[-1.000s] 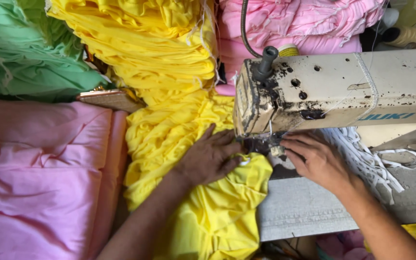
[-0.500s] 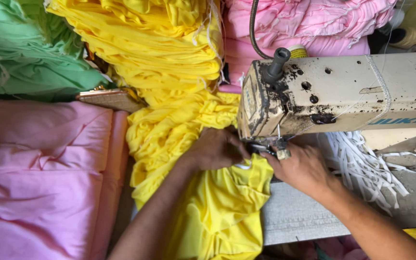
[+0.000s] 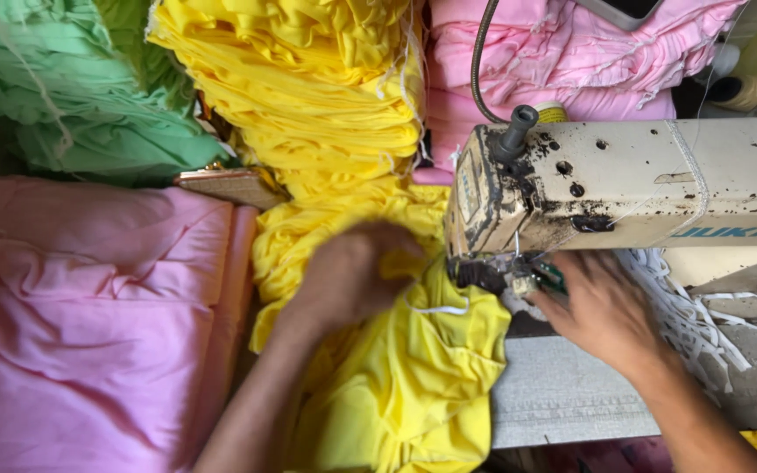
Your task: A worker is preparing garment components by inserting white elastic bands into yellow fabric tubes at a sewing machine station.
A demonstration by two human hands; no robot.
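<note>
Yellow fabric [image 3: 413, 377]: bunched on table [image 3: 562, 394], left of sewing machine [image 3: 624, 188], draping over near edge.
Left hand [image 3: 348, 276]: blurred, on the fabric; grip looks curled, cannot tell if it clamps the cloth.
Right hand [image 3: 602, 307]: under machine head, fingers at needle area; grip state unclear.
Piles: pink fabric [image 3: 89, 324] left, green fabric [image 3: 72, 88] far left.
</note>
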